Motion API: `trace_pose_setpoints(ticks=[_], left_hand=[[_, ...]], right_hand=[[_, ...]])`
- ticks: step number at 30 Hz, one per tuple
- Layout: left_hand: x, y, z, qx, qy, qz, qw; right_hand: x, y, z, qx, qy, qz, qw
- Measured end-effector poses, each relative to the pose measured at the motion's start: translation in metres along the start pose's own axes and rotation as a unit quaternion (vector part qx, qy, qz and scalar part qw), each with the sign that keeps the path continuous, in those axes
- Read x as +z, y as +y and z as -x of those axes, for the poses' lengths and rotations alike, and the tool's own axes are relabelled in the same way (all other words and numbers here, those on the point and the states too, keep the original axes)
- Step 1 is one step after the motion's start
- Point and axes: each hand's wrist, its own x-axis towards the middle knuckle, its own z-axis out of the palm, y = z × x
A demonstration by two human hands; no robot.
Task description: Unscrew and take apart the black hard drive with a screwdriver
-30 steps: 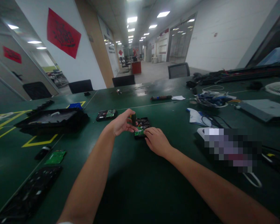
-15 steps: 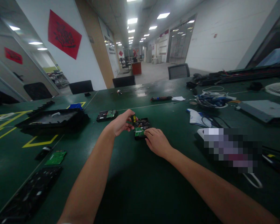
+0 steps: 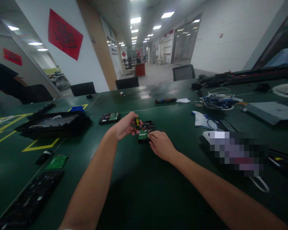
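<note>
My left hand (image 3: 127,125) is closed around a short screwdriver with a black and yellow handle (image 3: 137,122). It holds the tool upright over a hard drive (image 3: 147,125) that lies on the green table with its green circuit board (image 3: 143,135) facing up. The screwdriver's tip is too small to make out. On the drive's near right edge rest the fingertips of my right hand (image 3: 161,144), pressed together against its side. Beyond my left wrist lies a second hard drive (image 3: 109,118), its board also facing up.
At left are a black tray (image 3: 52,123), a loose green circuit board (image 3: 57,162) and a long black part (image 3: 30,199). To the right lie a blue and white glove (image 3: 204,121), a bundle of cables (image 3: 220,101) and a grey metal case (image 3: 272,112). A person (image 3: 7,80) is at far left.
More of the person at far left has come into view. Both my hands, the screwdriver and the hard drive stay almost where they were.
</note>
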Motion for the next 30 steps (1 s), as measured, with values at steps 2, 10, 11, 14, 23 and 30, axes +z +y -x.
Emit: trace_pose_setpoints(ticks=[2,10,11,14,23,30], left_hand=[[-0.0004,0.0003,-0.0002,0.002,0.006,-0.007,1.0],[-0.0039,-0.0024,-0.0032,0.024,0.024,-0.014,0.999],[-0.0039,-0.0025,-0.0029,0.027,0.026,-0.018,0.999],[-0.0032,-0.0017,-0.0015,0.027,0.015,-0.028,0.999],[0.0001,-0.0004,-0.0011,-0.005,0.004,0.0,1.0],[-0.0009,0.0005,-0.0007,0.023,0.059,-0.031,0.998]], right_hand=[[-0.0008,-0.0002,0.0001,0.001,-0.003,0.0,1.0],[-0.0031,-0.0005,0.0004,0.002,-0.004,-0.003,1.0],[-0.0031,-0.0005,0.0004,0.002,-0.004,-0.003,1.0],[-0.0027,-0.0004,0.0003,-0.001,0.001,-0.005,1.0],[-0.0014,-0.0001,0.0004,0.0,0.001,-0.003,1.0],[0.0018,0.0013,0.0003,-0.002,0.01,-0.003,1.0]])
